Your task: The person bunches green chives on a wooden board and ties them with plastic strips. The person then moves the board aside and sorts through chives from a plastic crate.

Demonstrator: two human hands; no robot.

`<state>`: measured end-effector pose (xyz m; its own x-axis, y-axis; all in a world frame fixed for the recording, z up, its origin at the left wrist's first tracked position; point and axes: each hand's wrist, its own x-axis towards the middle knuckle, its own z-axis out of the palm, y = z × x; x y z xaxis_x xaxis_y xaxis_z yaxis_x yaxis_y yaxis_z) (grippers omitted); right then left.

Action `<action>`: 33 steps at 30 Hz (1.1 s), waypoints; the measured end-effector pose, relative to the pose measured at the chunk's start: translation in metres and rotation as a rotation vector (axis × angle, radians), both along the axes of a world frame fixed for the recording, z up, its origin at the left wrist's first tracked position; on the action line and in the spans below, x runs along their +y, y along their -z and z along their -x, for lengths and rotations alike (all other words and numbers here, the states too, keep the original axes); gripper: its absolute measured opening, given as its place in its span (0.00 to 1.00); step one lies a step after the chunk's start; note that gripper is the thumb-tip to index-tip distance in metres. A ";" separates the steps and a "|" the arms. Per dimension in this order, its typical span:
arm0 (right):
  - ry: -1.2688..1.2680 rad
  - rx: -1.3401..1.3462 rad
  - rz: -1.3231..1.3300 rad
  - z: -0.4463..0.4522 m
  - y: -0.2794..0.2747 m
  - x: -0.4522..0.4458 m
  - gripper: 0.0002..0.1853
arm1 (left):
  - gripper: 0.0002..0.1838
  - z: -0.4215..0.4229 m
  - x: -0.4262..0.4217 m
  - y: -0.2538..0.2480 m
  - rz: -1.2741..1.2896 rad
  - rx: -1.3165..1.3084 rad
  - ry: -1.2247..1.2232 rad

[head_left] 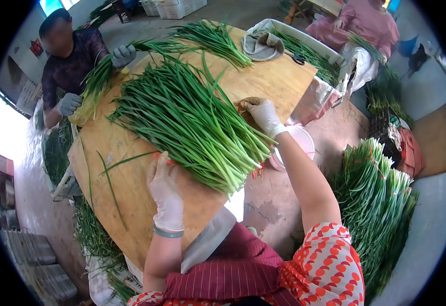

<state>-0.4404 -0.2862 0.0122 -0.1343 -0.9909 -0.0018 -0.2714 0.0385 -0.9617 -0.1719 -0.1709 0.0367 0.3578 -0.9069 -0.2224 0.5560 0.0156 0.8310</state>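
A large bundle of garlic chives [192,122] lies across the wooden board, its pale stem ends towards me at the lower right. My left hand [164,191], in a thin white glove, is closed at the bundle's left side, with a red tie [170,162] at its fingertips. On the opposite side my gloved right hand [261,113] is pinched beside the stems, and a bit of reddish tie [241,107] shows at its fingers. Whatever runs beneath the bundle is hidden. More red strands [258,171] hang near the stem ends.
Across the wooden board [136,214], a person in grey gloves [123,55] handles chives. A smaller chive pile [215,43], a cloth [262,46] and scissors [298,58] lie at the back. A pink bucket [299,145] and tied bundles [371,199] stand right. Another person sits back right.
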 end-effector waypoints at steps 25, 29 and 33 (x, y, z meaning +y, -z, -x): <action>0.067 0.388 0.112 -0.012 0.002 0.013 0.09 | 0.07 0.006 0.005 0.000 0.005 -0.052 0.005; 0.095 0.217 -0.052 -0.011 -0.005 0.010 0.08 | 0.10 0.002 0.005 0.005 0.037 -0.041 0.029; 0.040 -0.492 -0.284 -0.003 -0.012 0.010 0.08 | 0.09 0.002 0.007 0.007 0.015 -0.040 0.018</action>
